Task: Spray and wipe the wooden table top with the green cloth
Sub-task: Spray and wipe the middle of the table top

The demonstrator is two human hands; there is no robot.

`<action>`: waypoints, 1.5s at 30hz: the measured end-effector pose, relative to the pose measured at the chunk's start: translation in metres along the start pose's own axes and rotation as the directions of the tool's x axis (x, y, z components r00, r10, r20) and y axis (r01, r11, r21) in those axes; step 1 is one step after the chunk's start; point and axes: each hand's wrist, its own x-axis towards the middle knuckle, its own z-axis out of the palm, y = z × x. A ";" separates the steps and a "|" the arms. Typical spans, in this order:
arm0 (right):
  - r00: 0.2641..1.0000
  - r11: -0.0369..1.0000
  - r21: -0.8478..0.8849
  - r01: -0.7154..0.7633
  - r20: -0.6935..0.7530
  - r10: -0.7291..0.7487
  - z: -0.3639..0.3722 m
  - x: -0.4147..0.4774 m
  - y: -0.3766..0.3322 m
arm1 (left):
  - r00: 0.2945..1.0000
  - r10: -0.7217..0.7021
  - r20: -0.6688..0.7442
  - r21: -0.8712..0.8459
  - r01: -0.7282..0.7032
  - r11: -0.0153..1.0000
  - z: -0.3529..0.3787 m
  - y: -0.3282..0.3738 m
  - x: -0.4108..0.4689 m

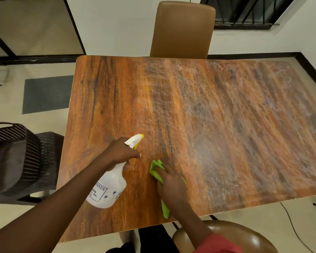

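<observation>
lying bunched on the near part of the table (226, 125), the green cloth (155, 168) sits under the right hand (171, 187), which presses it down with fingers stretched flat, so only its front edge and a tail by the wrist show. it looks soft, thin and light, likely damp, and should slide easily on the smooth top; a flat palm over the middle of the bundle seems the best hold, since a pinch at one corner would let it trail and fold. just to its left, the left hand (120, 152) is wrapped around the neck of the spray bottle (109, 189), nozzle aimed across the wood. the bottle is white and cloudy, and its liquid level cannot be told; it looks like stiff plastic, probably slippery if wet. a misty wet film covers the middle and right of the table, while the left strip looks dry. beyond stand a tan chair (182, 30), a dark woven chair (12, 152) and a grey mat (47, 94).
</observation>
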 end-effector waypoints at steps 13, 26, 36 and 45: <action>0.992 0.992 -0.031 0.123 0.046 -0.121 -0.006 0.006 0.006 | 0.999 -0.012 -0.042 -0.003 0.012 1.000 -0.018 0.000 0.006; 0.965 0.967 0.043 0.252 0.071 -0.254 0.012 0.029 -0.044 | 0.995 -0.053 -0.085 -0.034 0.050 0.998 -0.025 0.000 0.014; 1.000 1.000 -0.018 -0.012 -0.021 0.011 -0.006 0.079 -0.011 | 0.993 -0.075 -0.096 -0.025 0.073 0.997 -0.025 -0.001 0.023; 0.997 0.997 0.007 0.080 0.010 -0.080 -0.006 0.074 0.001 | 0.988 -0.075 -0.132 -0.048 0.069 0.996 -0.027 0.012 0.035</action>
